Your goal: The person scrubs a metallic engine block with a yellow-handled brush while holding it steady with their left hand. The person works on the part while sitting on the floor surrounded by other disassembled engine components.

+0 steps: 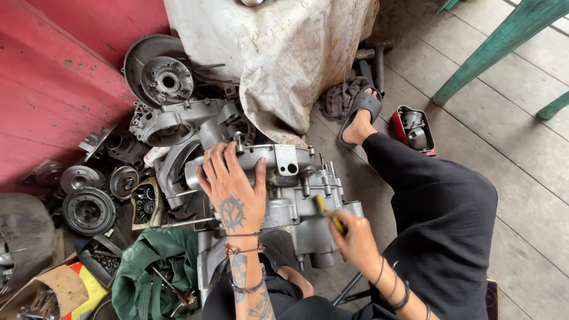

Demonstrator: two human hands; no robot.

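Left hand (232,188) lay spread flat on the grey engine casing (284,195), apparently to steady it on the floor between the knees. Right hand (355,237) was closed around a yellow-handled tool (328,213), tip at the casing's right side. Far left, a small tray (144,204) held loose bearings and bolts. Right, a red box (415,129) held a metal part.

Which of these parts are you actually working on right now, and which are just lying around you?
In hand:
- grey engine casing, left hand pressed flat on it
- yellow-handled tool in right hand's grip, tip at the casing

Lying about:
- second casing and round cover by the red wall
- pulleys
- green cloth
- red tray
- white tarp
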